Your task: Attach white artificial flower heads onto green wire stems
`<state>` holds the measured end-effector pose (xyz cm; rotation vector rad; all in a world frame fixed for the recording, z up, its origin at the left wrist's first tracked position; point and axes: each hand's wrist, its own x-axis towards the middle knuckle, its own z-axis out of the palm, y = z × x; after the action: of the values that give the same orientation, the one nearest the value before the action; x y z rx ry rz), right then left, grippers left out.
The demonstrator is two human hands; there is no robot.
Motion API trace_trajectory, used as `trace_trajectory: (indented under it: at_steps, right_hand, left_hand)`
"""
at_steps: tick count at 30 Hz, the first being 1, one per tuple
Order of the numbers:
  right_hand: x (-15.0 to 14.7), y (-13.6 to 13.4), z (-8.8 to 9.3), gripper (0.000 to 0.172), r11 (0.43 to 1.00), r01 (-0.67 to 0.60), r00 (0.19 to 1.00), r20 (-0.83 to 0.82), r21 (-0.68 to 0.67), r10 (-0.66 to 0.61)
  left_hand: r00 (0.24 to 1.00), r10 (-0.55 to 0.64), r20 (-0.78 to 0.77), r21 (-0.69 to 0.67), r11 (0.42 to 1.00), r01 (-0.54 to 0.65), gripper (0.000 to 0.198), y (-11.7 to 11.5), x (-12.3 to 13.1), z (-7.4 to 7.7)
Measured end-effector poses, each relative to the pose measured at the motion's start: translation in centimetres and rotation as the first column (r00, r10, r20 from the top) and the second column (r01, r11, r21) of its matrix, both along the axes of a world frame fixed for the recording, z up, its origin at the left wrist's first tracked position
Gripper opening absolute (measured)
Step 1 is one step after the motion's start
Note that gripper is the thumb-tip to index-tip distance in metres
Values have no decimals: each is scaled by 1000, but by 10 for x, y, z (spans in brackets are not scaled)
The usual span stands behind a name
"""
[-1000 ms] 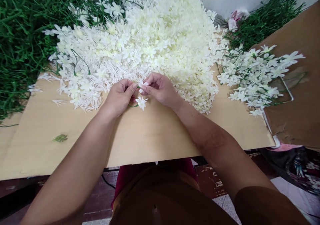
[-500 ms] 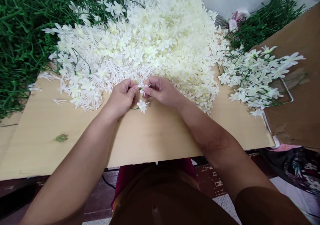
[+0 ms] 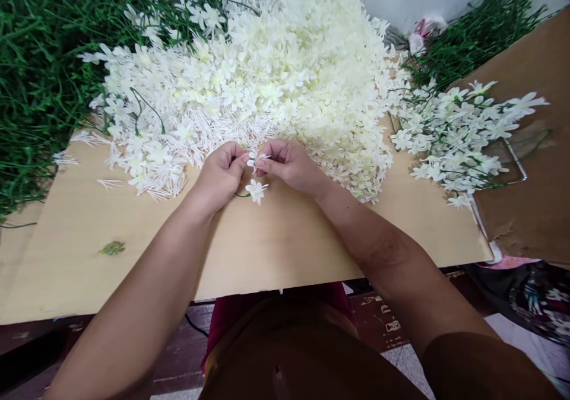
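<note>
My left hand and my right hand meet over the wooden board, just in front of a big heap of loose white flower heads. Left fingers pinch a thin green stem that carries a finished white flower hanging below the thumb. Right fingers pinch a small white flower head right against the left thumb tip. Both hands are closed in a pinch.
A mass of green stems lies at the left and back. Assembled flower sprigs rest at the right, partly on brown cardboard. More green stems lie back right. A small green scrap sits on the board's left.
Both hands have dropped slightly in the picture and kept pinching together; the hanging flower has shifted a little lower with them.
</note>
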<state>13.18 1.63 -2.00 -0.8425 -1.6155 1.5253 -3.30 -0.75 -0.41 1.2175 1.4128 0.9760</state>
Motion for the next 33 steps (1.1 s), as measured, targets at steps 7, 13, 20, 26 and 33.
trace_trajectory:
  at_steps: [7,13,20,26,33]
  right_hand:
    - [9,8,6,51,985,-131,988,-93,-117,120]
    - [10,9,8,52,979,-118,992,-72,-164,108]
    - [5,5,9,47,977,-62,995,-87,-202,45]
    - [1,3,11,44,974,15,998,-61,-225,-30]
    - [-3,3,7,41,981,52,998,-18,-189,-56]
  left_hand:
    - [999,-15,38,-3,1000,15,26,-2,4,8]
    - [999,-16,38,8,1000,16,26,-1,3,6]
    - [1000,-24,-18,29,999,25,24,-1,1,3]
    - [1000,-25,14,53,998,24,23,-1,1,0]
    - [1000,10,-11,34,999,-10,22,1,2,-1]
